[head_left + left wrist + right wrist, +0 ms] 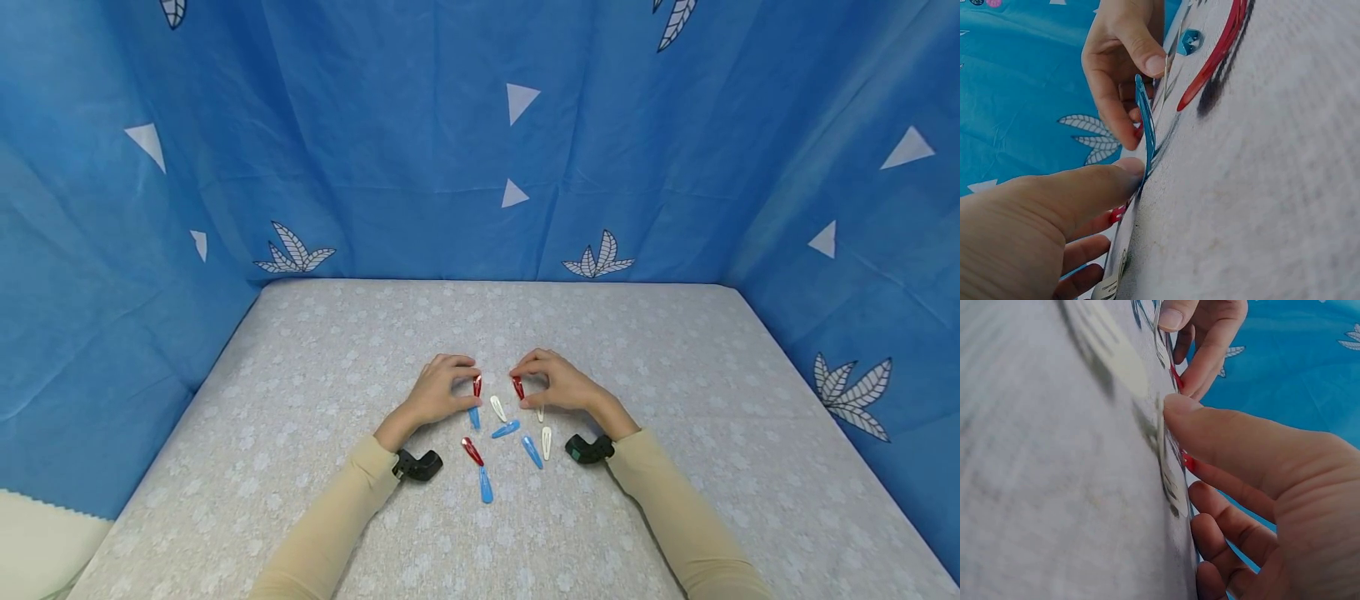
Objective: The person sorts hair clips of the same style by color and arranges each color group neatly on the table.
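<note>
Snap hair clips in red, blue and white lie on the patterned cloth. My left hand (438,390) holds a red hair clip (477,385) between thumb and index finger, low over the cloth. Right by that thumb is a blue hair clip (474,418), which partly blocks the left wrist view. Opposite, my right hand (561,383) pinches another red hair clip (518,387) with curved thumb and index finger. A white hair clip (541,413) lies under the right thumb, partly covered. The red clips are mostly hidden behind the fingers in both wrist views.
Between the hands are a white clip (498,408) and a blue clip (506,429). Nearer me lie a blue clip (532,452), a white clip (546,443), and a red clip (472,451) end to end with a blue one (486,485). Blue curtains (420,167) surround the table.
</note>
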Motion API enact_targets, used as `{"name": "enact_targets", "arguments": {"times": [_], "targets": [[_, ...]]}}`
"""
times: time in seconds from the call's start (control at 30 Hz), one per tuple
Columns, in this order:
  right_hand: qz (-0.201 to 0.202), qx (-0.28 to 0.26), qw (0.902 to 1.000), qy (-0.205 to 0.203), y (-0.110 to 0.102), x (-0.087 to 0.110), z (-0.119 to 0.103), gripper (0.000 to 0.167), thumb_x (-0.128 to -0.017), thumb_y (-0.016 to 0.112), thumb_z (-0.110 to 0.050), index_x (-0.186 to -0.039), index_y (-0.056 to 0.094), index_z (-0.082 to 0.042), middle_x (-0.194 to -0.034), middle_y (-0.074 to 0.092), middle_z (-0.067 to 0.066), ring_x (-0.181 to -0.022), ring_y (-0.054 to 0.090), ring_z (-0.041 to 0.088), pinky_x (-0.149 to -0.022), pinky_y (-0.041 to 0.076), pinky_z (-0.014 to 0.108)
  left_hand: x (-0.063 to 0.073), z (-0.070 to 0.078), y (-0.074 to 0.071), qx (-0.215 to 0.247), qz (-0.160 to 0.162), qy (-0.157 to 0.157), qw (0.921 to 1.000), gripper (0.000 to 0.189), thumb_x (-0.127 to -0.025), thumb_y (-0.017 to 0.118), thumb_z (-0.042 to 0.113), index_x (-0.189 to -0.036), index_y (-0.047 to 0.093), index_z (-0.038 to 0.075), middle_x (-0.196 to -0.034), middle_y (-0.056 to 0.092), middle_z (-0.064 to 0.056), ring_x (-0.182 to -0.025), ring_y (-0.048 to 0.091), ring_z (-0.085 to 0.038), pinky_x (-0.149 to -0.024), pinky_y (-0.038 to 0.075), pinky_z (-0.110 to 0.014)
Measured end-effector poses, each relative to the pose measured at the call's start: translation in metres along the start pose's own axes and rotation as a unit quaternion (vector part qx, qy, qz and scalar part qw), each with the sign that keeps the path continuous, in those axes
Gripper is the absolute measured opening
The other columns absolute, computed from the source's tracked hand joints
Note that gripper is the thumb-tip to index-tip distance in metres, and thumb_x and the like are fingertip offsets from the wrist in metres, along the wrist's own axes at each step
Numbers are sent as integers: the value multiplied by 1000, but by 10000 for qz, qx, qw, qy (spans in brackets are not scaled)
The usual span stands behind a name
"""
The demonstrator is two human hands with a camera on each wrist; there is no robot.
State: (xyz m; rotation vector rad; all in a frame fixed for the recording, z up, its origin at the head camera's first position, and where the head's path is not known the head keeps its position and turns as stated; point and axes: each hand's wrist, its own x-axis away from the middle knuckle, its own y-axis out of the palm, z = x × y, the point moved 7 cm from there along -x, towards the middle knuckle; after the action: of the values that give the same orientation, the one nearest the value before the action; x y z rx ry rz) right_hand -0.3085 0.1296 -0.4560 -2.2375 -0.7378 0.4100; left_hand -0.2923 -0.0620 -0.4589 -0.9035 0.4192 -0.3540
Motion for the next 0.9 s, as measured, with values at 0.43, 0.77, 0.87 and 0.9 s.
{"name": "enact_targets", "arguments": {"times": [0.43,0.77,0.87,0.9], "targets": [[193,-103,9989,411,-23,-10,-3,50,-81,80,-13,-127,64,-1,-113,64,11,-103,57,29,-90,50,45,-12,-11,-30,519,192,-244,9982,48,-81,80,23,-122,67,0,-119,65,-14,-116,57,-34,-101,46,-51],[318,-81,9970,703,-41,-57,-15,53,-84,77,-14,-133,60,-2,-124,64,12,-112,54,33,-90,49,46,-45,-26,-56,1057,107,-631,9923,52,-82,79,18,-127,63,-1,-122,65,-17,-119,57,-34,-104,45,-51],[328,-98,9962,804,-39,-73,-15,54,-84,77,-15,-134,59,-3,-128,63,11,-114,54,32,-92,50,45,-54,-32,-57,1149,11,-780,9903,52,-83,78,18,-129,62,-1,-125,64,-18,-121,56,-35,-105,44,-51],[332,-101,9959,835,-38,-78,-14,54,-84,77,-15,-134,59,-4,-129,63,11,-114,53,31,-92,50,44,-56,-34,-57,1169,-24,-828,9897,52,-84,78,18,-129,61,-1,-126,64,-19,-121,55,-35,-105,44,-51]]}}
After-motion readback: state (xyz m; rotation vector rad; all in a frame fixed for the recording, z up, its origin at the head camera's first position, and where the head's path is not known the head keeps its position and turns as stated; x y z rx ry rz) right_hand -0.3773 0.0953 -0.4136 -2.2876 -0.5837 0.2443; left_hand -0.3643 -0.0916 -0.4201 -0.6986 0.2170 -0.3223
